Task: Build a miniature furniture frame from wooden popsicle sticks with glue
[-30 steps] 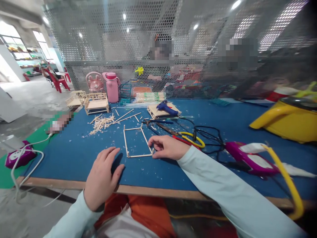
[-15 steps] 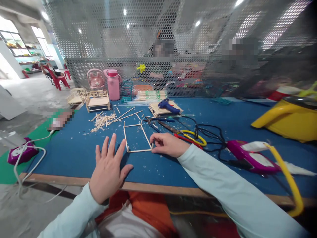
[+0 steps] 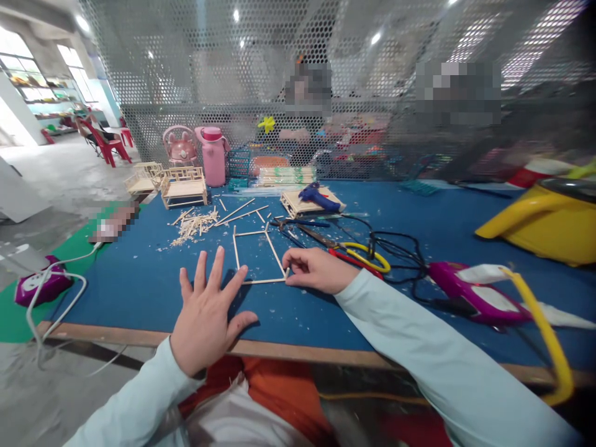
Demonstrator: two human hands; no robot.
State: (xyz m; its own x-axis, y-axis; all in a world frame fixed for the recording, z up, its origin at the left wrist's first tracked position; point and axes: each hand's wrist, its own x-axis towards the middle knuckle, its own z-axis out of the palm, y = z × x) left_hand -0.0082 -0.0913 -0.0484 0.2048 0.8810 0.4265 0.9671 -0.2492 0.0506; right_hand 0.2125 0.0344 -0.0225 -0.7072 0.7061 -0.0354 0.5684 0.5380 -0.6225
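Observation:
A rectangular frame of thin wooden sticks point(image 3: 263, 282) lies on the blue tabletop, with short stick ends standing up at its corners. My right hand point(image 3: 317, 270) pinches the frame's near right corner between thumb and forefinger. Spread fingers mark my left hand point(image 3: 209, 310), which hovers at the near left corner, its forefinger overlapping that corner. Whether this fingertip touches the wood I cannot tell. Beyond the frame are a heap of short stick pieces point(image 3: 193, 227) and a few longer sticks point(image 3: 242, 216).
Scissors with yellow and red handles point(image 3: 367, 257), black cables point(image 3: 395, 242) and a purple power strip point(image 3: 479, 295) lie on the right. A blue glue gun point(image 3: 319, 197) rests on stick panels. Small wooden stick models point(image 3: 184, 187), a pink bottle point(image 3: 213, 158) and a perforated screen point(image 3: 186, 74) stand behind.
My left hand has shifted slightly right, and its forefinger now overlaps the frame's near left corner. The right hand keeps its pinch at the other corner.

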